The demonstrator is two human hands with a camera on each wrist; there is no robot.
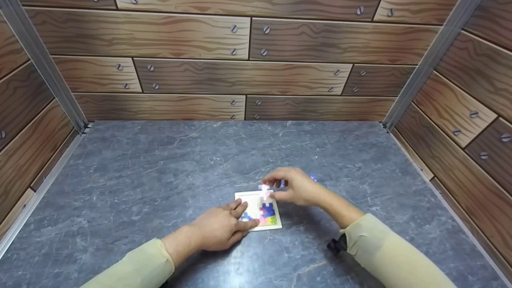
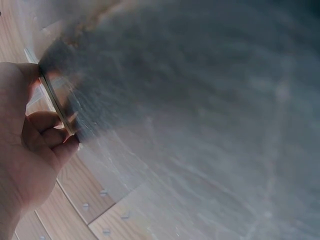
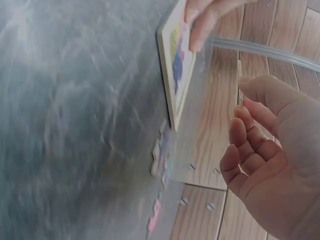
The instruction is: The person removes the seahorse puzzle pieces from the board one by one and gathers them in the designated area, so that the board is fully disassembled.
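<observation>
A small square jigsaw board (image 1: 279,221) with a pale frame lies on the grey table, partly filled with blue, pink and yellow-green pieces. My left hand (image 1: 220,228) holds it at its left side, with fingers reaching over the top; the left wrist view shows the thumb and curled fingers at the board's edge (image 2: 56,102). Above the board's far right part, my right hand (image 1: 298,187) pinches a puzzle piece (image 1: 265,192) between thumb and fingers. That piece is seen edge-on as a thin strip (image 3: 239,75) in the right wrist view. Glare washes out its picture.
Loose puzzle pieces (image 3: 159,152) lie on the table beside the board, one showing pink (image 3: 154,217). In the head view, a blue piece (image 1: 313,177) shows behind the right hand. Wood-patterned walls (image 1: 248,76) with metal corner posts enclose the marbled tabletop (image 1: 160,172).
</observation>
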